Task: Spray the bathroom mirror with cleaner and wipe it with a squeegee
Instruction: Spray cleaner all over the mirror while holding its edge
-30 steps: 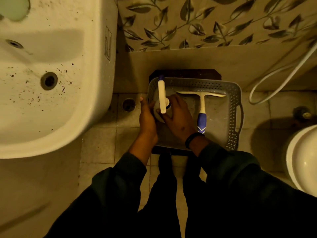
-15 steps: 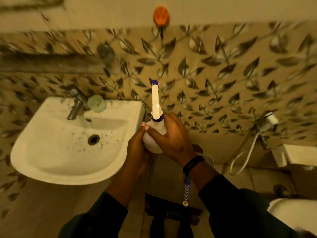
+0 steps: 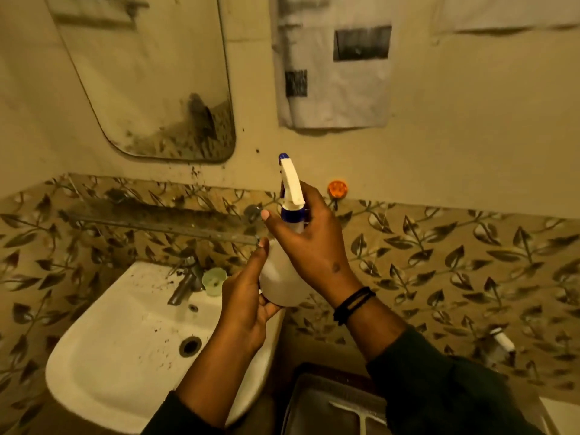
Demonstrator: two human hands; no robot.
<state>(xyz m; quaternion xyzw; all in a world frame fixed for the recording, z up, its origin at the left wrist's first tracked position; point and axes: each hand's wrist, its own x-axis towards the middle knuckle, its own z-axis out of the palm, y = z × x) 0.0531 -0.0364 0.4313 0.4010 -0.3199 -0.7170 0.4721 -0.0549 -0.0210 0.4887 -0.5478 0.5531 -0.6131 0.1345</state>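
I had the spray bottle (image 3: 284,277) upright between both hands, nozzle tipped away toward the wall. My right hand (image 3: 314,243) curled its grip round the neck below the trigger; my left hand (image 3: 248,296) cupped the base. The mirror (image 3: 150,76) lay up and left of the nozzle. The squeegee (image 3: 361,416) sat in the basket (image 3: 301,400) below.

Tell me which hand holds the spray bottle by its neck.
The right hand, with the black wristband, grips the spray bottle by its neck; the left hand holds its base.
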